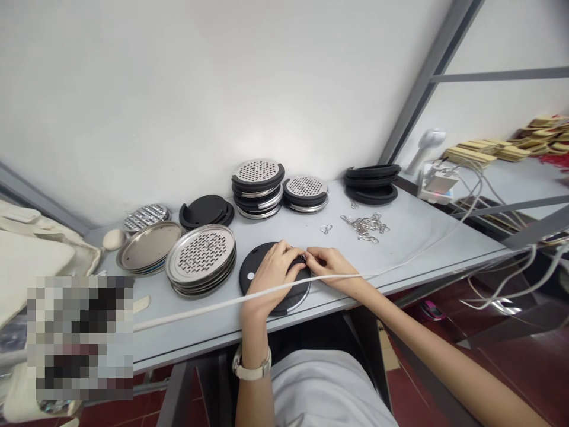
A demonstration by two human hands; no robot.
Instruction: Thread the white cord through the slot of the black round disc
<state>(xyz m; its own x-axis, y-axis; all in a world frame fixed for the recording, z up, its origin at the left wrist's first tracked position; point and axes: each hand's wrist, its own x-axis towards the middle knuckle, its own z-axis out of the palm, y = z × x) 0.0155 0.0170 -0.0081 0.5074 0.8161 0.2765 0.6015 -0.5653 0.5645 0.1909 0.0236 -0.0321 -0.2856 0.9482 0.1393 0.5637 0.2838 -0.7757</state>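
A round black disc [260, 267] with a metal rim lies on the grey table [400, 249] right in front of me. My left hand [271, 273] rests on top of the disc, fingers curled and pinching at its right edge. My right hand [331, 264] meets it there, fingertips pinched on a small dark part that is too small to make out. A white cable [391, 271] runs across the table over my right wrist. Loose metal clips [367, 226] lie just behind my hands.
Perforated steel discs [202, 256] and a plain steel plate [149, 246] are stacked at left. Black-rimmed perforated discs [258, 187] and black rings [372, 184] stand by the wall. A power strip [438, 181] and cables sit at right, by a slanted metal frame.
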